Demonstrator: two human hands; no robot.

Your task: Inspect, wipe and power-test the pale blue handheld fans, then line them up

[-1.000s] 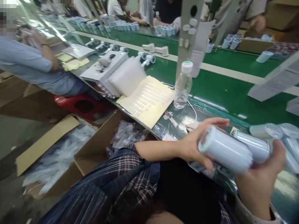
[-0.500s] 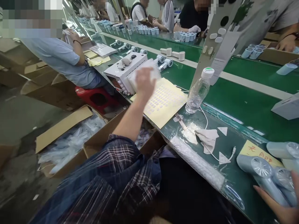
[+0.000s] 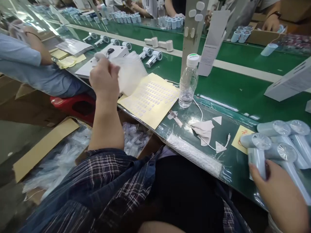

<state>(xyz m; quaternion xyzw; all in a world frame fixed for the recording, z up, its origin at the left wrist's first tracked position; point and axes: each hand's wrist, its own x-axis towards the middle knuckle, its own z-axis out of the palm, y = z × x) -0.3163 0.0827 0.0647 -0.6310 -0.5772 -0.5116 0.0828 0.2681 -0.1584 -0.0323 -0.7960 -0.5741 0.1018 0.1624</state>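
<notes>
My left hand [image 3: 104,77] is raised at the bench's left side, fingers closed in a pinch. Thin translucent plastic bags [image 3: 132,71] lie right beside it, and the film reaches to my fingertips. Next to them a yellow sheet [image 3: 155,119] carries rows of small pale stickers. On the right, my right hand [image 3: 279,184] is wrapped round the handle of a light blue hair dryer [image 3: 256,141] whose round end is covered in clear film. Several similar hair dryers [image 3: 273,128] lie in a pile around it.
A plastic bottle [image 3: 188,84], a crumpled cloth [image 3: 202,131], a white cable [image 3: 228,140] and a bubble-wrap roll [image 3: 194,155] are on the bench. White boxes [image 3: 291,79] stand on the green belt [image 3: 230,92]. Below left is a carton of plastic-wrapped items [image 3: 60,158]. Co-workers sit nearby.
My left hand has drawn back left from on top of the bags, its fingers now pinched. My right hand has closed round a hair dryer's handle. The view has swung right.
</notes>
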